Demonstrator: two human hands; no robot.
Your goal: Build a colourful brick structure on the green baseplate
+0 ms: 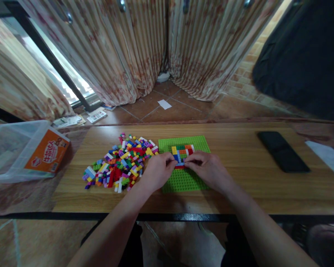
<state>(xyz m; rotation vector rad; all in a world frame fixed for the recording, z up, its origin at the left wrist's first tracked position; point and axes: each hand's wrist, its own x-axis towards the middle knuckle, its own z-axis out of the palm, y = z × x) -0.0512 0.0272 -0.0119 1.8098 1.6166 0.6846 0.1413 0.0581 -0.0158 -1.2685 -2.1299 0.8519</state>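
Note:
A green baseplate (187,183) lies on the wooden table, carrying a low block of toy bricks (182,152) in yellow, orange, green, red, white and blue. At the near edge of this block is a light blue toy brick (180,164), above a red strip. My left hand (158,170) pinches at its left end, thumb and forefinger together. From the other side my right hand (207,168) pinches at its right end. Both sets of fingertips partly cover the bricks there. Just left of the baseplate spreads a heap of loose toy bricks (122,161) in many colours.
A clear plastic tub (16,155) with an orange label lies at the table's left end. To the right rests a black phone (283,151), with white paper (327,157) beyond it. Curtains (144,48) hang behind the table (239,178), and a dark cloth (306,59) fills the upper right.

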